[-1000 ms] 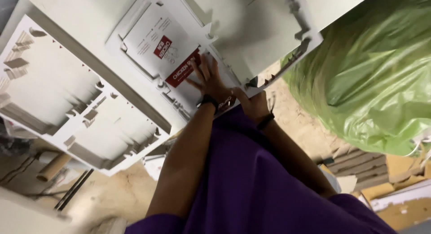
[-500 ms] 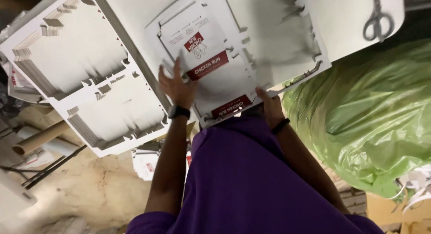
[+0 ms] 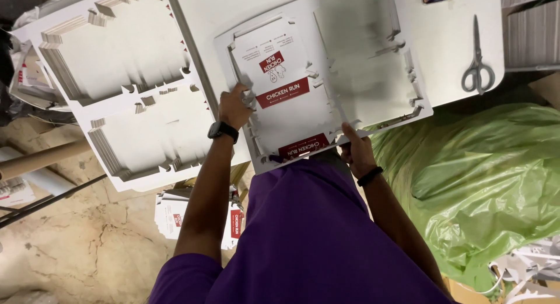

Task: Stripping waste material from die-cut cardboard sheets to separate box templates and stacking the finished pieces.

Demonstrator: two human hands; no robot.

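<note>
A large die-cut white cardboard sheet lies on the white table in front of me. It carries a flat box blank printed with red panels. My left hand, with a black watch at the wrist, grips the sheet's left edge beside the printed blank. At the sheet's near edge, my right hand pinches the cardboard; a dark band circles that wrist. My purple shirt hides the table's near edge.
A thick stack of die-cut sheets sits at the left. Grey scissors lie on the table at the right. A green plastic bag fills the right side. Printed box blanks and cardboard tubes lie on the floor.
The view has shifted, bringing the table and scissors further into view. Both hands have spread apart along the sheet, the left one moving from the printed blank to the sheet's left edge.
</note>
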